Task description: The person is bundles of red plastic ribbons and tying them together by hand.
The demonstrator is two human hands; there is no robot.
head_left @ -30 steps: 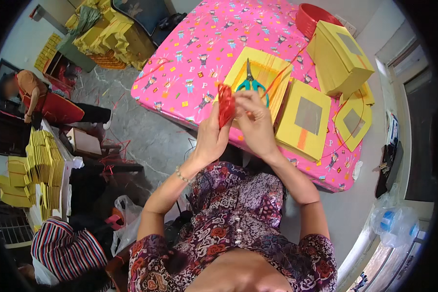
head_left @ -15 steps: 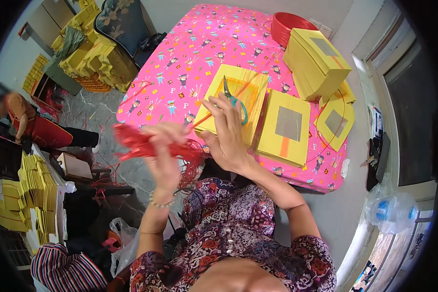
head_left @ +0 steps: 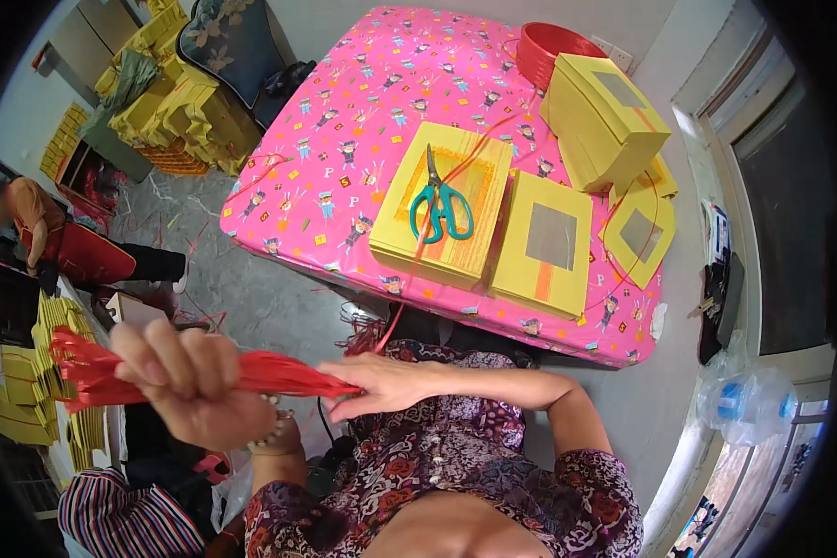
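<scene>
A bundle of red plastic strips (head_left: pixel 284 374) stretches in front of me at the lower left, off the table. My left hand (head_left: pixel 181 381), with a beaded bracelet at its wrist, is closed in a fist around it, and the loose ends fan out to the left. At the bundle's right end my right hand (head_left: pixel 381 383) has its fingers closed on the strips. A single red strand (head_left: pixel 392 327) rises from there to the table. It runs by scissors with teal handles (head_left: pixel 442 212), which lie partly open on a stack of yellow paper pieces (head_left: pixel 391 246).
A pink patterned cloth (head_left: pixel 325 172) covers the table. Right of the scissors are a second yellow stack (head_left: pixel 521 232), a tall yellow stack (head_left: pixel 591 130) and a red basket (head_left: pixel 541 56). Another person (head_left: pixel 74 232) bends at the far left. A striped cloth (head_left: pixel 130 516) lies lower left.
Both hands have come down and toward me, the left one further left. The red bundle is now drawn out level between them. My right hand has left the scissors' side.
</scene>
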